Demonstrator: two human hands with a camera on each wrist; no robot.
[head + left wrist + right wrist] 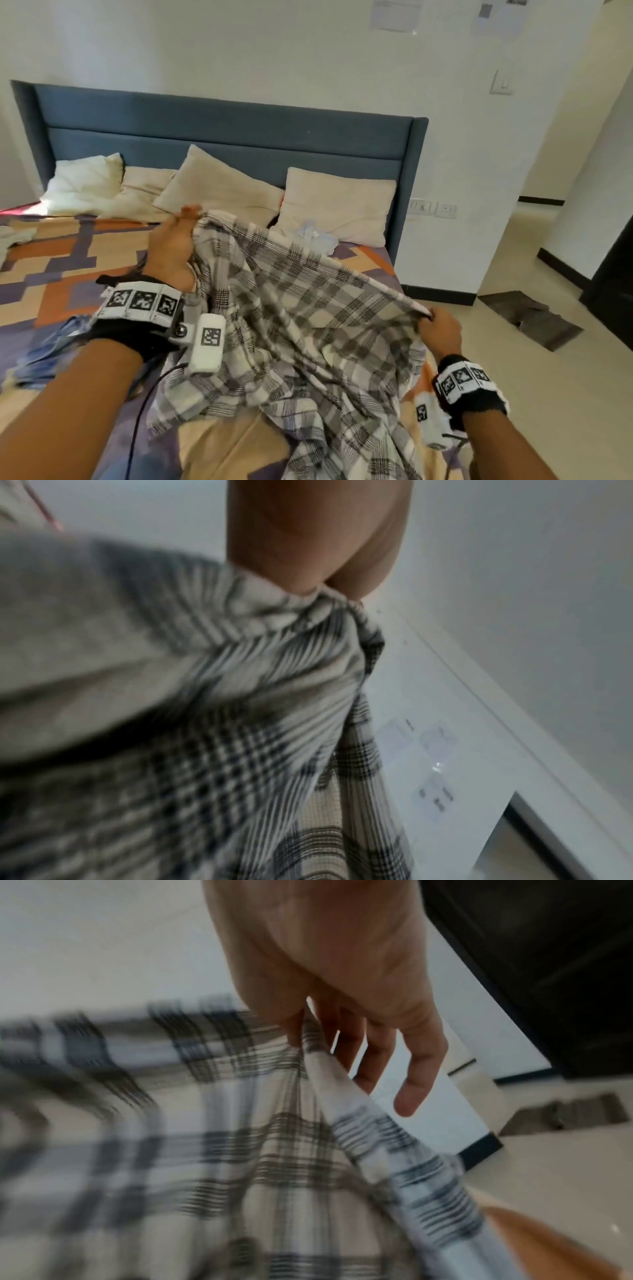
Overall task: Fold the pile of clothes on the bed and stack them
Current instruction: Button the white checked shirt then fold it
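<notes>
Plaid cotton in grey, black and cream fills the centre of the head view: a checked garment [301, 329] is lifted off the bed [68, 260], its top edge pulled into a line that runs from upper centre down to the right. What kind of garment it is cannot be told, since its lower folds bunch up and run off the bottom edge of the frame.

At the upper end, the left hand [173, 245] pinches the cloth edge; the left wrist view shows fabric bunched under two fingertips [308, 569], though the rest of that hand is cut off and the cloth nearest the lens is blurred. At the lower right end, the right hand [440, 329] holds the other corner. In the right wrist view the thumb and first finger nip the hem while the other fingers [418, 1069] hang straight and free; the plaid there is heavily smeared.

Behind the garment, a pale blue piece of clothing [317, 236] lies crumpled by the pillows [337, 205], partly hidden by the raised edge. A blue striped cloth [51, 346] at left is largely covered by the left forearm. A whitish cloth [15, 236] is cut off at the left edge. On the floor at right lies a dark mat [532, 317].
</notes>
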